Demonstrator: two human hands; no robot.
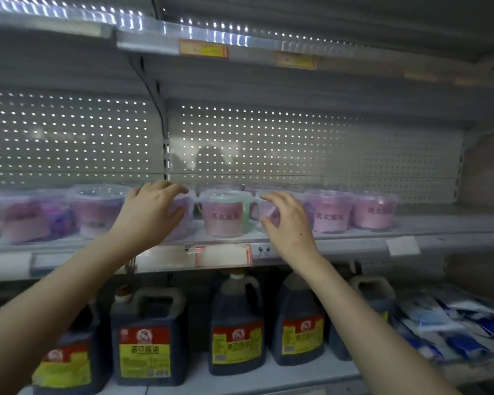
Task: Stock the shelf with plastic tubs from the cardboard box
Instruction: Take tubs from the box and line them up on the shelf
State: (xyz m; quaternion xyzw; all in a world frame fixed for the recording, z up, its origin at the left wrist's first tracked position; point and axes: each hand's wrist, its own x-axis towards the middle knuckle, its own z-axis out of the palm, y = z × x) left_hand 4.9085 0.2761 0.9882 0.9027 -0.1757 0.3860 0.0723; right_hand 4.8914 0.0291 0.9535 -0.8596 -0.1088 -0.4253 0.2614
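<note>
Head view: the left hand [151, 209] curls its fingers [166, 189] over a clear tub [183, 223] on the shelf [354, 240]. The right hand [290, 223] has its fingers [271, 198] wide and loosely curved at a second tub [269, 210]; I cannot tell whether they grip it. A green-handled tub [226, 215] stands between both sets of fingers.

The grey shelf [439, 223] carries a row of clear plastic tubs [226, 213] with pink labels

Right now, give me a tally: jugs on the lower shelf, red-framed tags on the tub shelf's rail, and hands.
Jugs: 5
Red-framed tag: 1
Hands: 2
Total: 8
</note>
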